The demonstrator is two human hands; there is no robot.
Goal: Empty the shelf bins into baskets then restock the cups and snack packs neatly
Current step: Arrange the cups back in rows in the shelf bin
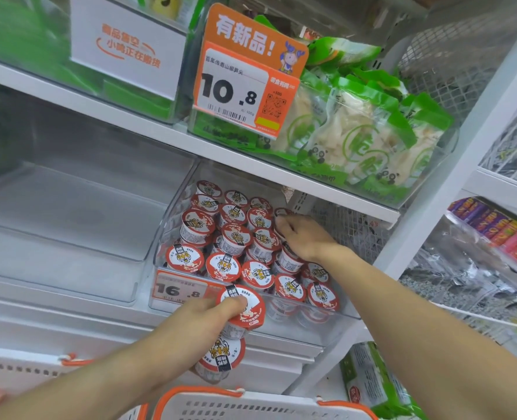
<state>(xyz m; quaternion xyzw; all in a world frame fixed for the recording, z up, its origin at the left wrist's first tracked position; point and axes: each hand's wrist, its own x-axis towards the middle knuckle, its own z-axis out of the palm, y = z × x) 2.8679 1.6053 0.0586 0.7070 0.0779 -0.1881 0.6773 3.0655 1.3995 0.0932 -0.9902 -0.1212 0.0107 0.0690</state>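
Several small cups with red and white tiger lids (pixel 233 234) fill a clear shelf bin (pixel 336 316) on the middle shelf. My left hand (pixel 208 313) grips two of these cups (pixel 239 310) just in front of the bin's front wall, one above the other. My right hand (pixel 305 237) reaches deep into the bin's right side, fingers on a cup (pixel 284 212) near the back. Green snack packs (pixel 363 137) sit in the clear bin on the shelf above.
An empty clear bin (pixel 69 213) stands left of the cup bin. A white basket with an orange handle (pixel 251 404) is below my arms, another basket (pixel 24 368) at lower left. Price tags (pixel 236 95) hang on the bins. More goods line the right shelves (pixel 493 234).
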